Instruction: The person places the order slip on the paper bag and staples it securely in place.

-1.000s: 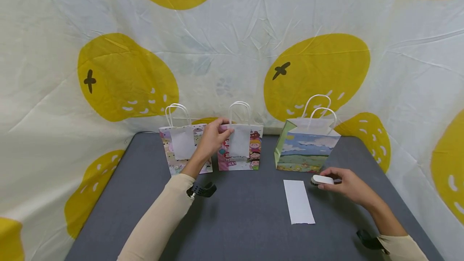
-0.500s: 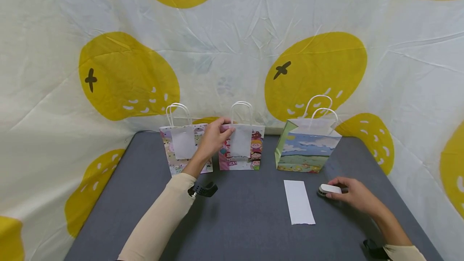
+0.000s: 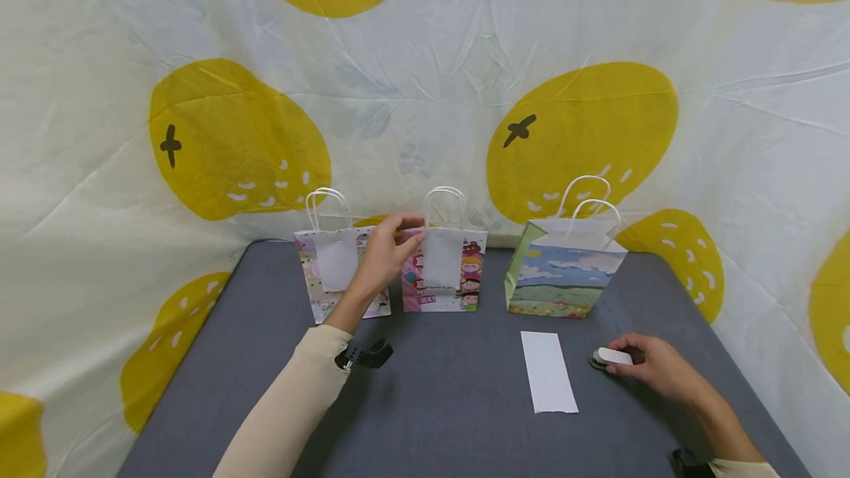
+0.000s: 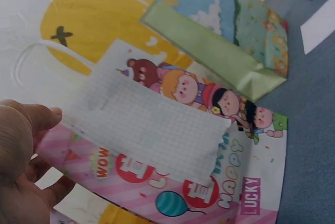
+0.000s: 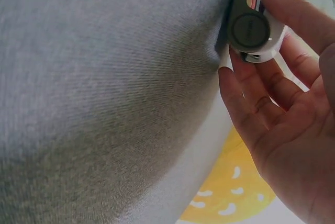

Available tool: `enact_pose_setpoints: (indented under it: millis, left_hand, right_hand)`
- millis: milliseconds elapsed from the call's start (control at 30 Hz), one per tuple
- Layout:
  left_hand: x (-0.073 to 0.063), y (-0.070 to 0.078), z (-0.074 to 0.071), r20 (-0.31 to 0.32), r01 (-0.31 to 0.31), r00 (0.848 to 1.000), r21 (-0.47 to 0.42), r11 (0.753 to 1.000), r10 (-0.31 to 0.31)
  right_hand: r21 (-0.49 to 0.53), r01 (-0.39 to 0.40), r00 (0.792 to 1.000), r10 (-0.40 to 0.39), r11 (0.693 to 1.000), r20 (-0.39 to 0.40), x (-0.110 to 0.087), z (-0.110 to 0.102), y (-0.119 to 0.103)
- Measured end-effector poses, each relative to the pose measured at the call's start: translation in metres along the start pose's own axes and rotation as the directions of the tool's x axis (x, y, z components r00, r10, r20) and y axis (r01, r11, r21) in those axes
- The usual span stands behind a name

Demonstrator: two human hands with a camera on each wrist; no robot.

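Observation:
A pink paper bag (image 3: pixel 415 301) with cartoon figures stands mid-table, a squared white slip of paper (image 4: pixel 152 127) against its front near the top. My left hand (image 3: pixel 392 246) pinches the bag's upper left corner, thumb in front and fingers at the far side. Between the thumb and fingers of my right hand (image 3: pixel 660 367) is a small white and dark grey stapler (image 5: pixel 251 30), held low by the table surface. A loose white strip of paper (image 3: pixel 548 375) lies left of it.
To the left stands another patterned paper bag (image 3: pixel 307 264) with a white slip (image 3: pixel 336 264) on its front. A green and blue landscape paper bag (image 3: pixel 564 279) is at the right. Behind the grey table (image 3: pixel 451 419) hangs a cloth (image 3: pixel 412 57) with yellow fruit shapes.
My right hand has drawn the stapler back toward me and to the right, away from the landscape bag. The left hand's thumb has slid slightly left at the pink bag's corner.

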State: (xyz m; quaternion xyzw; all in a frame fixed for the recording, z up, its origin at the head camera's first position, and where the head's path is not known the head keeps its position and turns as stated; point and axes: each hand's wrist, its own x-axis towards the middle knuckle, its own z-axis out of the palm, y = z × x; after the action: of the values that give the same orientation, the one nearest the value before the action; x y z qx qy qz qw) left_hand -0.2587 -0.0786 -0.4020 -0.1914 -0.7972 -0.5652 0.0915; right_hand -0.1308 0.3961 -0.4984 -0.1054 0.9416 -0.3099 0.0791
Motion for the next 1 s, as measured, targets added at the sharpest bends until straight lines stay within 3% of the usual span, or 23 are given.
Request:
enact_pose_setpoints:
  millis: [233, 367, 533, 733, 867, 1000]
  left_hand:
    - [-0.012, 0.012, -0.008, -0.043, -0.089, 0.995, -0.030, 0.996, 0.087]
    - [-0.019, 0.016, -0.010, -0.101, -0.179, 0.978, 0.034, 0.983, 0.182]
    - [-0.027, 0.018, -0.009, -0.154, -0.252, 0.952, 0.089, 0.964, 0.263]
    - [-0.037, 0.017, 0.000, -0.197, -0.309, 0.931, 0.014, 0.951, 0.306]
    - [-0.045, 0.011, 0.014, -0.157, -0.296, 0.945, -0.028, 0.955, 0.288]
    - [-0.055, 0.005, 0.038, -0.039, -0.244, 0.969, -0.044, 0.969, 0.243]
  right_hand:
    - [0.008, -0.006, 0.998, 0.006, 1.000, 0.059, -0.003, -0.008, -0.004]
    - [0.035, -0.036, 0.996, 0.033, 0.999, 0.083, -0.002, -0.014, -0.014]
    - [0.003, 0.024, 1.000, -0.024, 1.000, -0.006, -0.001, -0.020, -0.029]
    - [-0.053, 0.084, 0.988, -0.090, 0.995, -0.128, 0.003, -0.032, -0.052]
    - [-0.043, 0.084, 0.967, -0.092, 0.996, -0.238, 0.008, -0.042, -0.065]
    - [-0.019, 0.084, 0.943, -0.086, 0.996, -0.322, 0.014, -0.051, -0.074]
